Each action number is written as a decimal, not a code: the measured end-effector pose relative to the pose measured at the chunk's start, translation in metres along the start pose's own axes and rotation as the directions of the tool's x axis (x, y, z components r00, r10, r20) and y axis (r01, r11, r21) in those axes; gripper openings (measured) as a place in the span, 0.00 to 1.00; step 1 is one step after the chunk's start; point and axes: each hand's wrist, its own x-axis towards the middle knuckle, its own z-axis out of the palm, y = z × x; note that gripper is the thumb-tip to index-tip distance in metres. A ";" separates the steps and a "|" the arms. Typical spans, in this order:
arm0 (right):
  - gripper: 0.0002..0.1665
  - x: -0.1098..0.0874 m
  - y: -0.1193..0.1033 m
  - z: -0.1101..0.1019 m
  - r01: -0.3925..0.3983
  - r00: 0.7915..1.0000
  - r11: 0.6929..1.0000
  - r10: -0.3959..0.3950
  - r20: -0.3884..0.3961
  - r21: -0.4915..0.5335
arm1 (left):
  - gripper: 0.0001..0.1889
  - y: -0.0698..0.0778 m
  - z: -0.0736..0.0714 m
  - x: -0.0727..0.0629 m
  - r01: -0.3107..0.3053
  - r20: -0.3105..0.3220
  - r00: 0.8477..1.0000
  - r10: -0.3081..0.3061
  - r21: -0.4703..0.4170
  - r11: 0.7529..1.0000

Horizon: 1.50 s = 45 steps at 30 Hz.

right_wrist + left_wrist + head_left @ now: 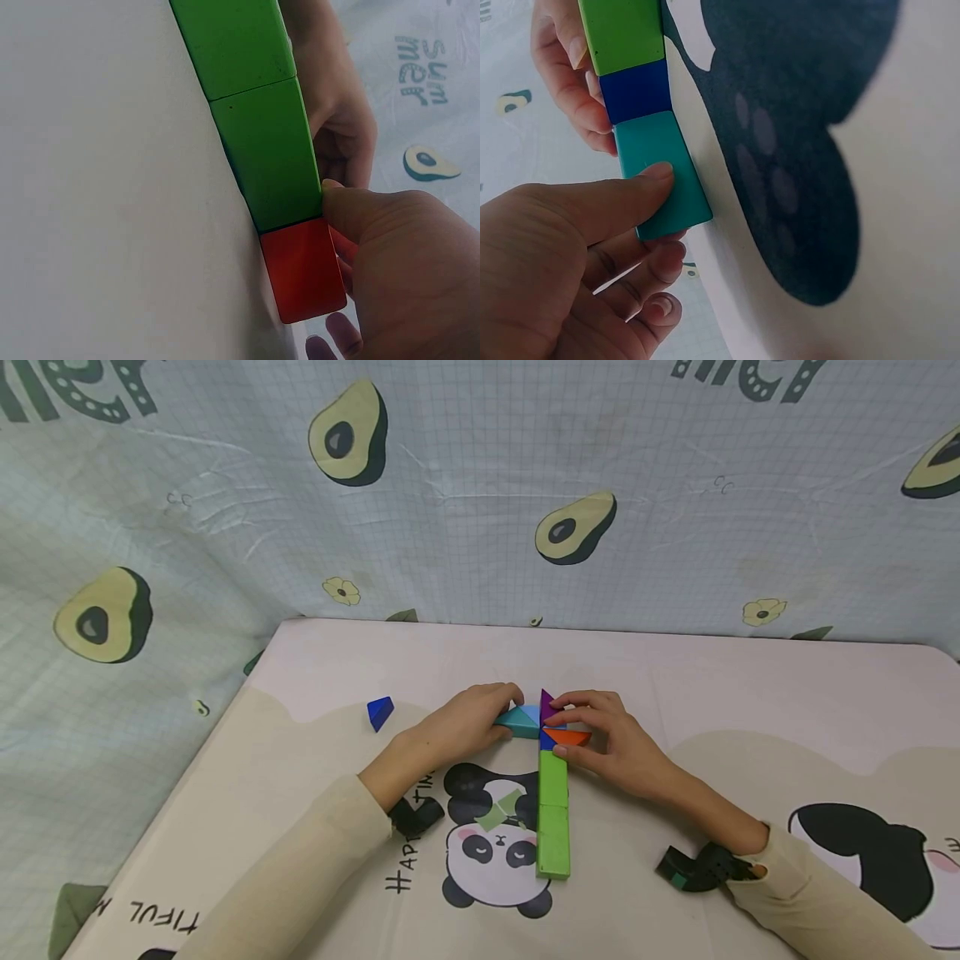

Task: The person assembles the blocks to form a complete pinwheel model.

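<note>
In the head view, colored blocks form a pinwheel-like figure on the table. My left hand (468, 718) pinches a teal triangular block (519, 722); the thumb lies on its side in the left wrist view. My right hand (618, 739) grips around an orange triangular block (567, 737), its thumb touching the end of a green block (553, 778). Fingers of that hand also touch the purple triangular block (547, 707). A second green block (553, 842) continues the stem toward me. Between stem and triangles sits a dark blue block (636, 90). A light blue piece (531, 712) touches the teal one.
A loose dark blue triangular block (380, 713) lies to the left of my left hand. The tablecloth (637, 877) carries printed pandas and lettering. Behind the table hangs a curtain (465, 452) with avocado prints.
</note>
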 end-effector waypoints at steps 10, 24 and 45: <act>0.18 0.000 0.000 0.000 -0.012 1.000 0.999 0.011 0.020 0.051 | 0.19 0.001 0.000 0.000 -0.004 -0.002 1.000 0.004 0.000 1.000; 0.17 0.001 0.002 0.000 0.010 1.000 0.998 -0.011 0.019 0.059 | 0.18 0.001 0.000 0.000 -0.011 -0.007 1.000 0.011 -0.008 1.000; 0.18 0.000 0.001 0.000 -0.007 1.000 0.993 0.006 0.016 0.117 | 0.24 0.003 -0.007 -0.006 0.007 -0.022 1.000 -0.007 0.003 1.000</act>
